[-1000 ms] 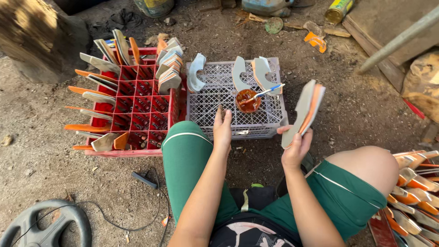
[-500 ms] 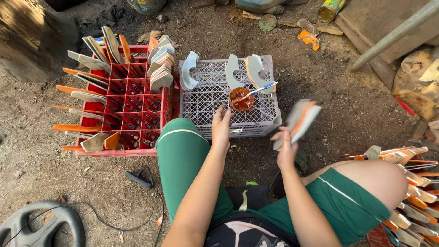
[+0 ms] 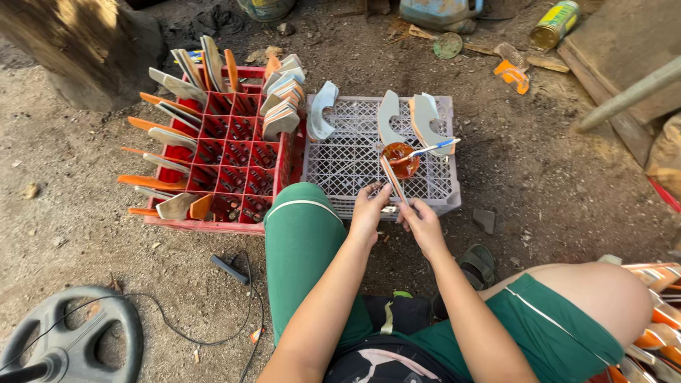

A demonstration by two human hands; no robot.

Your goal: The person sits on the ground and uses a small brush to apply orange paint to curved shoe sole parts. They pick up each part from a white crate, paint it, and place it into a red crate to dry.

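My left hand [image 3: 369,207] and my right hand [image 3: 423,224] meet over the near edge of a grey plastic crate [image 3: 346,164]. Between them they hold a thin flat orange-and-grey curved piece [image 3: 392,179], seen edge-on and tilted up towards a small bowl of orange paste [image 3: 401,160]. A brush with a white-and-blue handle [image 3: 434,148] rests in the bowl. Three curved grey pieces [image 3: 322,108] stand upright on the grey crate. To its left, a red compartment crate [image 3: 225,145] holds several similar pieces.
My knees in green shorts [image 3: 301,234] flank the crate. More orange-and-grey pieces [image 3: 656,312] are piled at the right edge. A black wheel [image 3: 64,339], a cable and a small black handle [image 3: 228,269] lie on the dirt at left. A log [image 3: 78,50], a can [image 3: 557,23] and planks lie behind.
My right hand has carried the curved piece from the right side to in front of me over the grey crate. My left hand has taken hold of it too.
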